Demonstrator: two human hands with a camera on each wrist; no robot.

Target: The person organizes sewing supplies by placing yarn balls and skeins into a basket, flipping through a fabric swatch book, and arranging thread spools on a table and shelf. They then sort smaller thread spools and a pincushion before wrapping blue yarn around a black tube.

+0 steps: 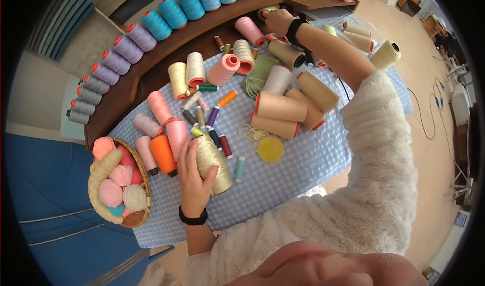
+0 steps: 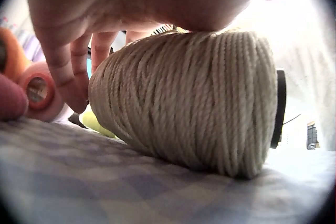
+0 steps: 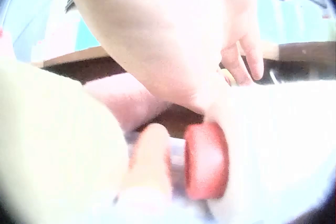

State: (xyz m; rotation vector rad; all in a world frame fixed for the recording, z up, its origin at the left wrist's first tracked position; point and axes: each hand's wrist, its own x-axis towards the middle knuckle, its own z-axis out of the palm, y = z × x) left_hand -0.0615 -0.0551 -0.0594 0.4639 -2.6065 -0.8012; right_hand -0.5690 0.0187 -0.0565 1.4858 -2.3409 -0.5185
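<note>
My left hand [image 1: 194,180] rests on a cream-gold cone of yarn [image 1: 211,159] lying on its side. In the left wrist view, the palm lies over the cone's strands [image 2: 184,98] and the fingers [image 2: 73,69] reach down past its narrow end. The thumb is spread apart from the fingers. At the far side, under the curved shelf, my right hand [image 1: 278,20] grips a pale green spool of thread [image 1: 270,8]. The right wrist view is overexposed, with bent fingers [image 3: 239,66] mostly hiding that spool. A pink cone [image 1: 249,31] lies just left of this hand.
A blue gingham cloth [image 1: 308,162] bears several thread cones, small spools and a yellow disc [image 1: 271,149]. Left stands a wicker basket [image 1: 147,197] of yarn balls. Lilac, grey and blue cones line the curved wooden shelf [image 1: 136,81]. A clear box [image 1: 371,26] sits at right.
</note>
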